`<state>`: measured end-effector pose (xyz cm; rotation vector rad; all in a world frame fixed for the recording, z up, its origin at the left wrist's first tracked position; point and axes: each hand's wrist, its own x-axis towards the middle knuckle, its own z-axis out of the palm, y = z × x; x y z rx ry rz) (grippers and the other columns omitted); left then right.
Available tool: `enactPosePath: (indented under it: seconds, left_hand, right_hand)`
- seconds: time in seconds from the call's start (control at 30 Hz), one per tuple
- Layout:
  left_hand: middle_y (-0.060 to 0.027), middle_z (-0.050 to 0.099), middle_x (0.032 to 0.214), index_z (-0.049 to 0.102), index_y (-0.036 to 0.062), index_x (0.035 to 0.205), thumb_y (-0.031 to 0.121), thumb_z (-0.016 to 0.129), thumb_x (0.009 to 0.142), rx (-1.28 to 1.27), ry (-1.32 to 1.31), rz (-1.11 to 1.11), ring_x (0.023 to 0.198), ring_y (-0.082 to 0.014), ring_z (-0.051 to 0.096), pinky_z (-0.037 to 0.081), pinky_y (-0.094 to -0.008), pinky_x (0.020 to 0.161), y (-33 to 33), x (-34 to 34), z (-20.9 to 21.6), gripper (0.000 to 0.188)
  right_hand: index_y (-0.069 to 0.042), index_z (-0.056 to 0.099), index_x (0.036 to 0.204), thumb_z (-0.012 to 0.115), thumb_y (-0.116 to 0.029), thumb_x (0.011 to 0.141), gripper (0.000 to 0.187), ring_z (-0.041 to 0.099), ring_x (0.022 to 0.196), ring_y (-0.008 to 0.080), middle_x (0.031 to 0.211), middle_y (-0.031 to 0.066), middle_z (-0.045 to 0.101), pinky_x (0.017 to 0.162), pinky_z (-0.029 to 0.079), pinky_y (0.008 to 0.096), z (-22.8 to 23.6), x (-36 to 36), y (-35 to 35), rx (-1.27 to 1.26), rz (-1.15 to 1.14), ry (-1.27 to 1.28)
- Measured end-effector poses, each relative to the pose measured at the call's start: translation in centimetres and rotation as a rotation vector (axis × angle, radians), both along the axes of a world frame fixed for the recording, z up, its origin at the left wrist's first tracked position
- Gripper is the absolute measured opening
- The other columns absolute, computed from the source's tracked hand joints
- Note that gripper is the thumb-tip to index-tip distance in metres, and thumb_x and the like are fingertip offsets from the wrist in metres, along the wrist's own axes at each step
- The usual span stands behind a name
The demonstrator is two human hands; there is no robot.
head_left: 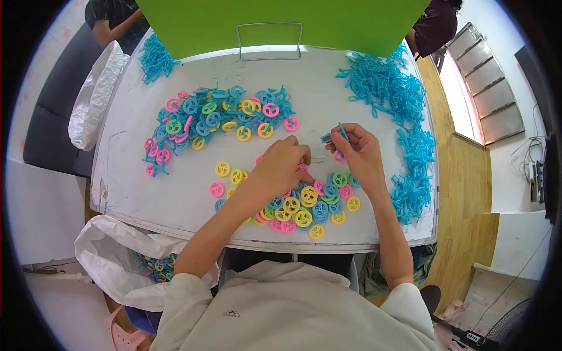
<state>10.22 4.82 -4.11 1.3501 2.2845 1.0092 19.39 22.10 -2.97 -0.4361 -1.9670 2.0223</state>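
My left hand [281, 167] reaches over a loose pile of small spoked plastic wheels [308, 196] in yellow, pink, blue and green. Its fingers are curled around a pink wheel [302, 168], partly hidden by them. To the right, my right hand [360, 152] is raised a little above the table and pinches small blue plastic sticks [339, 134]. A second pink wheel [339, 157] shows just under those fingers; whether it is joined to a stick I cannot tell. Farther left lies a heap of wheels with blue sticks fitted to them [205, 121].
Blue sticks [389, 88] are heaped along the table's right side, with a smaller bunch [157, 58] at the far left. A green panel [281, 23] with a wire handle stands at the back. A white sack [111, 251] holding coloured pieces hangs open at lower left. Two other people sit beyond.
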Motion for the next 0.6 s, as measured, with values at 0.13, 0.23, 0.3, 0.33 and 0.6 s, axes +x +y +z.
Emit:
enactPosePath:
  seconds: [0.13,0.23,0.3,0.33,0.6]
  left_hand:
    - [-0.0093,0.056,0.081,0.061,0.0042,0.082,0.015,0.079,0.065,0.044,0.217,-0.015,0.077,-0.0234,0.058,0.047,-0.0332,0.067,-0.2,-0.1,-0.2,0.027]
    - [-0.008,0.06,0.078,0.062,0.003,0.085,0.013,0.076,0.07,-0.095,-0.303,0.028,0.069,-0.0184,0.061,0.047,-0.0303,0.059,0.3,-0.4,1.6,0.023]
    - [-0.0069,0.061,0.077,0.062,0.0022,0.088,0.013,0.075,0.073,0.011,-0.386,0.123,0.067,-0.016,0.061,0.047,-0.0283,0.058,0.7,-0.6,1.8,0.022]
    - [-0.0057,0.063,0.076,0.063,0.0015,0.09,0.013,0.073,0.077,0.118,-0.466,0.217,0.065,-0.0136,0.061,0.048,-0.0263,0.057,0.8,-0.7,1.8,0.02]
    - [-0.0061,0.064,0.086,0.063,-0.0006,0.097,0.02,0.067,0.087,0.316,-0.829,0.256,0.075,-0.0132,0.064,0.056,-0.0269,0.066,0.8,-1.4,2.1,0.023]
  right_hand:
    - [0.0,0.062,0.1,0.065,-0.01,0.088,0.016,0.063,0.074,0.0094,0.087,0.0054,0.067,0.062,0.048,0.0196,0.5,-0.1,-0.1,0.064,-0.004,-0.112]
    - [0.001,0.064,0.099,0.066,-0.009,0.086,0.016,0.063,0.073,0.0094,0.086,0.0053,0.067,0.062,0.048,0.0197,0.6,0.0,0.0,0.085,-0.009,-0.148]
    - [0.001,0.064,0.098,0.066,-0.009,0.086,0.016,0.063,0.073,0.0094,0.086,0.0052,0.067,0.062,0.048,0.0198,0.4,0.0,0.0,0.075,-0.009,-0.135]
    - [0.001,0.064,0.098,0.066,-0.008,0.086,0.016,0.063,0.074,0.0093,0.086,0.005,0.067,0.062,0.048,0.0197,0.2,0.0,-0.1,0.105,-0.008,-0.111]
    - [0.0,0.063,0.097,0.066,-0.007,0.086,0.014,0.063,0.077,0.009,0.086,0.0044,0.067,0.063,0.048,0.0197,0.0,0.2,-0.8,0.131,0.046,-0.067]
